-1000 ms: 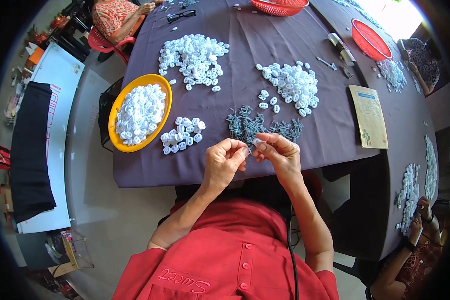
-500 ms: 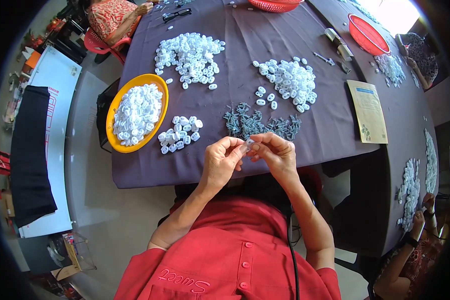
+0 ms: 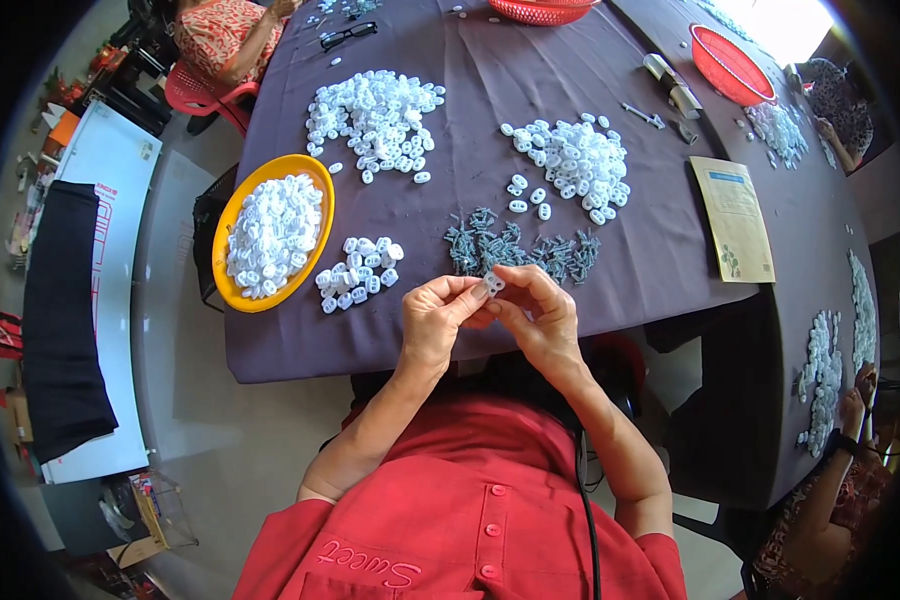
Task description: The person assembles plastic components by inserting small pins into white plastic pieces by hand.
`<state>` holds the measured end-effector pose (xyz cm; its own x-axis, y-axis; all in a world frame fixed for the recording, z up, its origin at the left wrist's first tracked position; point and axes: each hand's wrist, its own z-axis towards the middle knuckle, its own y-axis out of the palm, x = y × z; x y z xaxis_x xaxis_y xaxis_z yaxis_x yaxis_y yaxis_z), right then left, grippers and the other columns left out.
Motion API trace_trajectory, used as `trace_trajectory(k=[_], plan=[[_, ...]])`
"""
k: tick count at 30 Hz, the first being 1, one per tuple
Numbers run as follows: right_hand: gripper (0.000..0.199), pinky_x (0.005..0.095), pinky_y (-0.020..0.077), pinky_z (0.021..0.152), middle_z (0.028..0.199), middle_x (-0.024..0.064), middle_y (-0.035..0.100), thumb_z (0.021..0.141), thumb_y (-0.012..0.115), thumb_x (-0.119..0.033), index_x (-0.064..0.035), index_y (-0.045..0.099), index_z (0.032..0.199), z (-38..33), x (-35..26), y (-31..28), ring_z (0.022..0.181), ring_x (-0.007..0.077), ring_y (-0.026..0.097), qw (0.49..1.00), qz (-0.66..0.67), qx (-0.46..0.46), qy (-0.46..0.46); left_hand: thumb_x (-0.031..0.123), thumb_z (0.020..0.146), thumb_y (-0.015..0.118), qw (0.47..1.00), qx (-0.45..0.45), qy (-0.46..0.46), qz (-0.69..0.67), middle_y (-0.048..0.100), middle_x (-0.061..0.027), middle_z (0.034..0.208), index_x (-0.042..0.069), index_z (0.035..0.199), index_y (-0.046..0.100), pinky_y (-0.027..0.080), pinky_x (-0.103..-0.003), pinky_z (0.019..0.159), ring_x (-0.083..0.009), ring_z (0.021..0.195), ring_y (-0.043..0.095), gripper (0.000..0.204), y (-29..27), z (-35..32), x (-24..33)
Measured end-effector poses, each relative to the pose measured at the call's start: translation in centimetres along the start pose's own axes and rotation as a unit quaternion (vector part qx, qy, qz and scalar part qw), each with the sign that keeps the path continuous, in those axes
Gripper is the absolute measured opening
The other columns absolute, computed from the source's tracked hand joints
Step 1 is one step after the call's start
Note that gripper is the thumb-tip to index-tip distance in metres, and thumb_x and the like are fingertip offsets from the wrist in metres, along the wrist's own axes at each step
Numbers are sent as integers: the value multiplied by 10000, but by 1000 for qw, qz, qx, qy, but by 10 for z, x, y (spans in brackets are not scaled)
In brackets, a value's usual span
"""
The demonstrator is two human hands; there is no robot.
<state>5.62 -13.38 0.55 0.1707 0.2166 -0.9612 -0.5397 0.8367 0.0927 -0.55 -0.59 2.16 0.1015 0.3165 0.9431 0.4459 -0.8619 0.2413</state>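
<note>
Between my two hands, just above the table's near edge, is a small white oval plastic piece (image 3: pixel 493 284) with dark holes in its face. My left hand (image 3: pixel 432 322) pinches it from the left with thumb and fingertips. My right hand (image 3: pixel 540 320) is closed at its right side, with the index finger on its upper edge and the thumb lower down. Whether a smaller part sits between the right fingertips cannot be made out. Just beyond my hands lies a heap of small grey screw-like parts (image 3: pixel 490 245). Left of my hands is a small pile of white oval pieces (image 3: pixel 358 272).
A yellow bowl (image 3: pixel 327 215) full of white pieces stands at the left table edge. Larger white piles (image 3: pixel 375 115) (image 3: pixel 578 165) lie farther back. A tan packet (image 3: pixel 733 225), glasses (image 3: pixel 350 36) and red baskets (image 3: pixel 730 65) (image 3: pixel 545 10) are around. Other people sit at the table.
The white piece has turned so its holed face shows more. My right fingers have shifted around it, and both hands have moved slightly left.
</note>
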Motion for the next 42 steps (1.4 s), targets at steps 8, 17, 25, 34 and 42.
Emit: trace_trajectory(k=[8, 17, 25, 34, 42], plan=[[320, 240, 500, 690, 901, 69, 586, 728, 650, 75, -1, 577, 1031, 3, -7, -5, 804, 135, 614, 984, -163, -25, -69, 121, 823, 640, 997, -6, -56, -43, 652, -59, 786, 4, 890, 641, 527, -247, 641, -119, 662, 622, 135, 1, -4, 2], [319, 284, 495, 643, 856, 107, 576, 686, 649, 55, 2, 571, 991, 5, -11, -2, 729, 210, 610, 972, -199, -14, -127, 82, 824, 633, 1000, 5, 1, -9, 646, -55, 813, -12, 880, 634, 518, -225, 655, -98, 702, 609, 110, 5, 0, -7], [315, 315, 494, 598, 843, 113, 571, 678, 655, 21, -6, 571, 980, 2, -1, -5, 704, 252, 604, 961, -249, -23, -115, 97, 836, 623, 1000, -5, 18, -14, 638, -37, 787, -10, 865, 643, 492, -198, 630, -75, 687, 589, 113, 9, -4, -15], [268, 334, 491, 583, 833, 115, 574, 705, 645, -15, -12, 582, 966, 3, 0, -5, 691, 273, 599, 958, -253, -51, -126, 179, 877, 573, 999, -23, -34, 21, 629, -25, 740, -3, 853, 650, 493, -198, 549, -65, 629, 578, 199, 4, 0, -12], [272, 341, 497, 599, 846, 128, 587, 710, 639, -15, -2, 582, 976, 4, -1, -8, 708, 287, 606, 957, -255, -70, -117, 142, 883, 558, 1000, -17, -18, 6, 631, -33, 733, -18, 845, 644, 502, -203, 564, -74, 628, 589, 185, 6, -2, -13]])
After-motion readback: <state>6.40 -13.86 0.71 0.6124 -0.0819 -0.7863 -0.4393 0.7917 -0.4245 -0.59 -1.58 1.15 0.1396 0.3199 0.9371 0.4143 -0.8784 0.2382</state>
